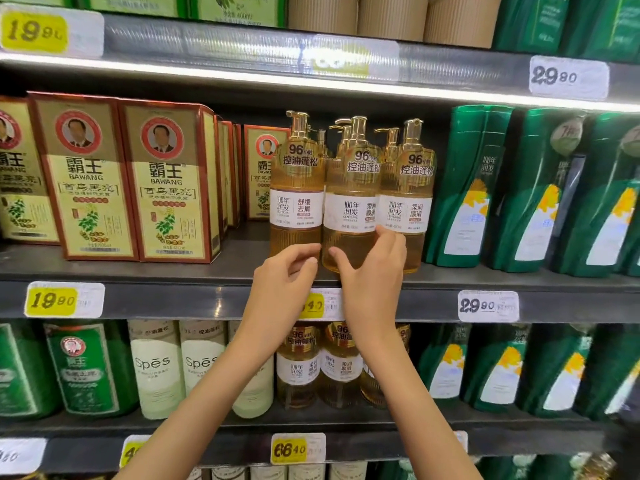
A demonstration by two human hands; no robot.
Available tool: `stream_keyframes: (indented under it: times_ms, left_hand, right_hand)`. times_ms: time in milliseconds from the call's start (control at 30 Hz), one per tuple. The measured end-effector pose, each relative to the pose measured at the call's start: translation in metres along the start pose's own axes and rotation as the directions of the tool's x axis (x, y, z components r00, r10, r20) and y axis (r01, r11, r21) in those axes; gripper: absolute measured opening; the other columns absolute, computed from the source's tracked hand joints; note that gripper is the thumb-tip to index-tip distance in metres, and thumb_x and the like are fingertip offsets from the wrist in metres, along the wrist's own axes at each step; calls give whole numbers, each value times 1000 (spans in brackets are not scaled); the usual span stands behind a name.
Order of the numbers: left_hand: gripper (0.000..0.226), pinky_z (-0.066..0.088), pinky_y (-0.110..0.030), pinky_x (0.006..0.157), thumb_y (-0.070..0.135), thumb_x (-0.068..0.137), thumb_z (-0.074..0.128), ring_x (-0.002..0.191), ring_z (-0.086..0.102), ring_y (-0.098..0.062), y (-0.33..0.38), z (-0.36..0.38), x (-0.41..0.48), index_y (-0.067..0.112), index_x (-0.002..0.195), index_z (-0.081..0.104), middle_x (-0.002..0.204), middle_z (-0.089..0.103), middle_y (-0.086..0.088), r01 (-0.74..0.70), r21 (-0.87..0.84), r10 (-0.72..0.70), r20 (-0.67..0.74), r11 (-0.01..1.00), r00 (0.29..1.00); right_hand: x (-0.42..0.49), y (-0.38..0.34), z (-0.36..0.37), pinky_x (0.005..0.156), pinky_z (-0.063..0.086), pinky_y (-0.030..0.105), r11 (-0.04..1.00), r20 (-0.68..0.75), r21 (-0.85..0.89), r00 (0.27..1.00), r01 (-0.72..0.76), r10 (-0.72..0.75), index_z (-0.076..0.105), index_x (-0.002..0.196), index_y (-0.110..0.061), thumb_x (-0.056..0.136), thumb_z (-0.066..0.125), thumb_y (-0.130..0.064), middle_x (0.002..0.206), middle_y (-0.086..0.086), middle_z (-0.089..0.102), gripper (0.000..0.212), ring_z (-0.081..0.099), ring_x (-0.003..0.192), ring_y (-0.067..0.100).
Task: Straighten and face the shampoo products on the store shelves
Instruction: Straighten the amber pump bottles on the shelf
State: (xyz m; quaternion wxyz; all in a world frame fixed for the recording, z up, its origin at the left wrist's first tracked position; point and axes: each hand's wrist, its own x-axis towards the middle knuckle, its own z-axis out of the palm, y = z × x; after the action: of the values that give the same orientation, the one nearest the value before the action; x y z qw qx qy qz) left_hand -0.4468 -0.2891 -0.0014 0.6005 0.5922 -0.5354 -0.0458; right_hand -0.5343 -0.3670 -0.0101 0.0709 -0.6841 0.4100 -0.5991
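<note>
Three amber pump bottles with white labels stand together on the middle shelf (194, 271). My right hand (372, 271) grips the base of the middle amber bottle (349, 209), thumb on its left side and fingers round its right side. That bottle stands furthest forward, label facing me. My left hand (285, 273) pinches the lower right corner of the left amber bottle (296, 202) between curled index finger and thumb. The right amber bottle (408, 202) stands untouched, partly behind my right hand's fingers. More pump bottles stand behind these three.
Red-and-gold shampoo boxes (169, 181) fill the shelf to the left, green bottles (464, 188) to the right. The shelf below holds more amber bottles (301, 368), white Spes bottles (156, 368) and green ones. Price tags line the shelf edges.
</note>
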Motion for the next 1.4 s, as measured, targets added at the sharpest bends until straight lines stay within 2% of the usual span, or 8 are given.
stream_keyframes:
  times_ms: [200,600,767,867,1067,1133,1300,1400]
  left_hand:
    - [28,45,-19,93,13,93,48,103,60,-3,0,-11,2,17,118,61,110,66,2,38,-51,-39,-27,998,999]
    - [30,41,-6,86,13,94,48,105,59,-3,0,-10,-3,15,122,59,115,65,1,48,-30,-49,-25,998,998]
    - [29,39,3,80,13,93,49,101,56,11,1,-9,-12,20,118,61,109,65,9,30,-62,-30,-8,998,1000]
    - [29,40,1,85,11,93,49,101,56,11,6,-10,-11,20,117,62,108,65,11,24,-104,-25,-12,994,1000]
    - [28,42,0,83,10,93,49,102,58,7,16,1,-14,19,115,62,108,66,10,21,-144,-17,31,989,999]
    - [27,41,1,82,10,93,49,102,57,7,16,1,-16,19,115,62,109,65,9,22,-145,-18,28,989,999]
    - [29,39,3,81,11,93,48,100,56,8,14,-6,-20,19,117,61,109,65,10,22,-125,-21,11,992,1000]
    - [29,41,2,79,12,94,48,99,56,8,16,-8,-22,19,119,60,109,64,10,40,-115,-38,17,993,999]
  right_hand:
    - [0,2,3,85,34,18,998,-26,-60,1000,-18,17,46,121,-2,81,72,-36,119,10,49,58,45,114,20]
    - [7,-1,4,72,42,27,987,-23,-147,998,-65,62,50,118,-7,81,69,-44,115,7,54,56,54,108,22]
    - [4,10,-17,82,49,31,986,-113,168,994,23,-4,57,112,-6,85,69,-28,100,0,52,36,55,92,17]
    - [26,21,-39,91,38,19,977,-210,211,977,24,21,51,121,-6,87,67,-26,109,0,47,43,49,105,17]
    - [65,36,-45,99,38,22,976,80,192,993,-99,85,35,140,-6,85,67,-36,132,7,45,70,45,122,15]
    - [69,41,-39,94,47,28,961,137,237,984,-144,113,43,133,-7,83,69,-36,125,6,52,63,52,115,15]
    - [70,51,-32,65,41,4,900,258,347,950,-262,177,49,121,-20,84,66,-41,99,-19,56,46,55,88,-6]
    - [69,54,-32,64,42,0,907,255,351,956,-232,146,48,112,-25,85,66,-39,105,-12,59,35,54,88,-9]
